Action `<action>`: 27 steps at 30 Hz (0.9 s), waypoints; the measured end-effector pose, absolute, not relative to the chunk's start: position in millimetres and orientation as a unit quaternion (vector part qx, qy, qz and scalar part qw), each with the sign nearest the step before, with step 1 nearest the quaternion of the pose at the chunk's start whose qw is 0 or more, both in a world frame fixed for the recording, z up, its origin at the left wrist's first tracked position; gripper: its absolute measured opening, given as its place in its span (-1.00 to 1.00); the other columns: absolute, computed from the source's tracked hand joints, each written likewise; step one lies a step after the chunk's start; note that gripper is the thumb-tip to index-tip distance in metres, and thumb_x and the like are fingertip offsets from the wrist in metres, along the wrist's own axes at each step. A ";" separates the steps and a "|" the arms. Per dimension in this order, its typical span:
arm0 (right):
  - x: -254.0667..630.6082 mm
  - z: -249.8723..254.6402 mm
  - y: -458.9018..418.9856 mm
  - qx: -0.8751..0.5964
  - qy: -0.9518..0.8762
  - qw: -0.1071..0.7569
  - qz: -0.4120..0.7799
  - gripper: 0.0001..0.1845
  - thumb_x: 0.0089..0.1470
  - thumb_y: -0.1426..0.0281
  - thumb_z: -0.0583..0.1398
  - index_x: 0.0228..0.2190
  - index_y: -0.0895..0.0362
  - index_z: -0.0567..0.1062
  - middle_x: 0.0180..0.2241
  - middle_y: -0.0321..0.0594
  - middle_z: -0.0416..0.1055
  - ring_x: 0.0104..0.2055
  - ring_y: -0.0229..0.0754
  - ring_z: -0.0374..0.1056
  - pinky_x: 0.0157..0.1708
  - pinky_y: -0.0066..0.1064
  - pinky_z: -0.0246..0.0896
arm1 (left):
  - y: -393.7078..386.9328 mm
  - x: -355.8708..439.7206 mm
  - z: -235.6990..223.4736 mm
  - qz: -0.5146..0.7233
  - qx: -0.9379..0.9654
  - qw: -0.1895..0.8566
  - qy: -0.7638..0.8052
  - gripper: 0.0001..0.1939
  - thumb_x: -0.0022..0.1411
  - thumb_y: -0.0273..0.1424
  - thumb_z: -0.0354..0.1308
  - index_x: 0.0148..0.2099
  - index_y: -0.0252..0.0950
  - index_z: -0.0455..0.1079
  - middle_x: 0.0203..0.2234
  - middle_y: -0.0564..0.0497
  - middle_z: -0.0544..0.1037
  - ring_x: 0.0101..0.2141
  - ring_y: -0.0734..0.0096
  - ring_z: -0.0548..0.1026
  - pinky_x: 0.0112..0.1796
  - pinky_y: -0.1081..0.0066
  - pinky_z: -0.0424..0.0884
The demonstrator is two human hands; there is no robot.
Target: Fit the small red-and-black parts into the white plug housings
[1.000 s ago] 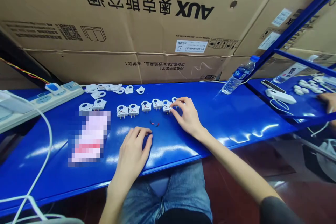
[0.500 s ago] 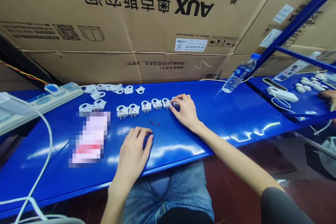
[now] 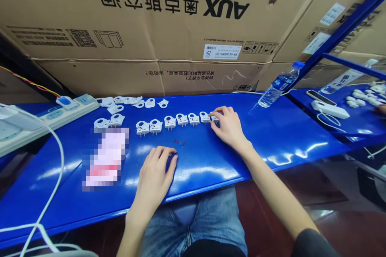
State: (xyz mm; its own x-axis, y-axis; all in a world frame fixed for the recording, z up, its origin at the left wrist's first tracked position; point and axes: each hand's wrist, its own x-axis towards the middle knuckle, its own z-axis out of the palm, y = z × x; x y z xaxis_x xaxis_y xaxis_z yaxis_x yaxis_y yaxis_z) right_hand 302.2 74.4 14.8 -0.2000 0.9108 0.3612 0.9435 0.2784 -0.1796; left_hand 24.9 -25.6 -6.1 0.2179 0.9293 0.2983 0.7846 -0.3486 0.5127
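A row of pronged plugs (image 3: pixel 169 122) is lying finished-looking on the table (image 3: pixel 208 160), with unfitted shells (image 3: pixel 150 103) remaining behind it. The right hand (image 3: pixel 229 127) is curling over the row's end, its grip unclear; the left hand (image 3: pixel 156 168) is resting half-open, empty.

Row of plugs (image 3: pixel 169 122) on workbench (image 3: pixel 271 140)

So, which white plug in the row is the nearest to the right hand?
The white plug at the far right end of the row, partly hidden under the fingers of the right hand; the other plugs lie farther left.
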 end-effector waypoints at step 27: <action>287.5 12.8 48.4 -0.614 -0.756 0.224 -0.044 -0.82 0.29 0.40 0.20 -0.12 0.10 0.58 0.03 0.00 0.45 0.07 0.15 0.27 -0.05 -0.06 0.28 | -23.8 27.2 -4.5 0.277 0.788 0.106 0.540 -0.78 0.52 -0.31 -0.06 -0.04 -0.16 0.42 -0.13 -0.06 0.53 -0.09 0.17 0.50 -0.13 0.22 0.46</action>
